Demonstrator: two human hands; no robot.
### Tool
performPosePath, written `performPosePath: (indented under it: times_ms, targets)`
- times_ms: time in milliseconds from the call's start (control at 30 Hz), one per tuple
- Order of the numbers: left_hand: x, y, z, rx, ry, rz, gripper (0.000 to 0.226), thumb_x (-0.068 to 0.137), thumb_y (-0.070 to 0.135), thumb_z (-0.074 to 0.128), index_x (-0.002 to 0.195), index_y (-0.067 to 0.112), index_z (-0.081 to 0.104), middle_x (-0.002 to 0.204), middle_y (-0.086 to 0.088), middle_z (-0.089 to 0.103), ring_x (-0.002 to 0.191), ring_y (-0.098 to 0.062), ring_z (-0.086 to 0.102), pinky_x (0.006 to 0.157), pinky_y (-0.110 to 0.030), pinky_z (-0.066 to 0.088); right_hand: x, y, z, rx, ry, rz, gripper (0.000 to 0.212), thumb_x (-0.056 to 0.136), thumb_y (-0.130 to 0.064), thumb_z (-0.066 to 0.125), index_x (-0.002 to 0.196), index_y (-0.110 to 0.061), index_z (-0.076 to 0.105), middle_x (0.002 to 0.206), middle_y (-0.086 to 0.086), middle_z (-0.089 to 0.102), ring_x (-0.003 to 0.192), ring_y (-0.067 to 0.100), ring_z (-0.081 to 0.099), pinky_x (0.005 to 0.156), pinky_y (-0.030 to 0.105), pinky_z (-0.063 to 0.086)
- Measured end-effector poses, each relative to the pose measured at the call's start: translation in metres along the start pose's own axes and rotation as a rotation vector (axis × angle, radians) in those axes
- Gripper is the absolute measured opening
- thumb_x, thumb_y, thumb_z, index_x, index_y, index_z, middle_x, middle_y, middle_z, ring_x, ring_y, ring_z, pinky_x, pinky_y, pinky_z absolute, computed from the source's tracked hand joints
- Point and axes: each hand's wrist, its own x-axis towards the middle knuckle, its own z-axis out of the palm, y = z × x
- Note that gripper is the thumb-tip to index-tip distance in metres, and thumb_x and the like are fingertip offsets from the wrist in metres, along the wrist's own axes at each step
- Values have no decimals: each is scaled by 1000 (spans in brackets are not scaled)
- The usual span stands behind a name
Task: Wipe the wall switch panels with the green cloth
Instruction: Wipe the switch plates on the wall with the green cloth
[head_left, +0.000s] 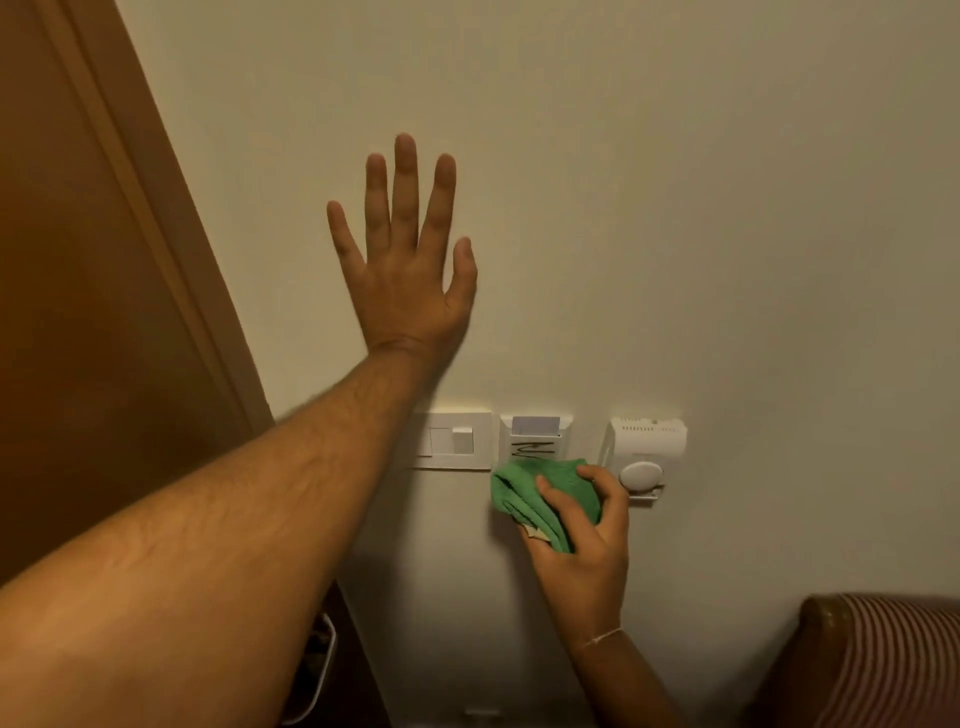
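We appear to be in a hotel-style room or a home. On a plain cream wall (675, 208) sit a white rocker switch panel (454, 439), a key-card holder (535, 434) with a card slotted in, and a thermostat dial (644, 452). A wooden door (78, 312) stands at the left edge; a striped upholstered chair (883, 660) fills the lower right corner.

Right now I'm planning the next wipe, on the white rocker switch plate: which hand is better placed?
The right hand: it holds the green cloth, bunched just right of the rocker switch plate. The left hand lies flat and empty on the wall above.
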Motion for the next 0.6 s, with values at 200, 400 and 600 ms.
performPosePath:
  times_ms: [200,400,600]
  targets:
    - [-2,-4,14,15,98,3,74,106,42,51,174,24,26,178,-16,27,165,-41,21,131,-70,8,-15,12,32,-95,3,-3,54,70,-6,99,119,-10,79,143,13,46,129,40,57,94,54,63]
    - [-1,-2,10,52,114,-26,71,106,42,55,170,20,37,174,-22,35,162,-46,29,129,-73,14,-5,10,51,-73,34,2,51,72,-6,98,120,-9,79,143,14,47,128,44,59,97,54,62]
    - [-2,0,10,58,132,-33,70,105,39,57,169,18,40,172,-22,38,160,-47,31,128,-73,16,-3,24,47,-110,101,3,47,75,-2,93,120,-8,80,141,20,50,131,42,58,107,47,57]
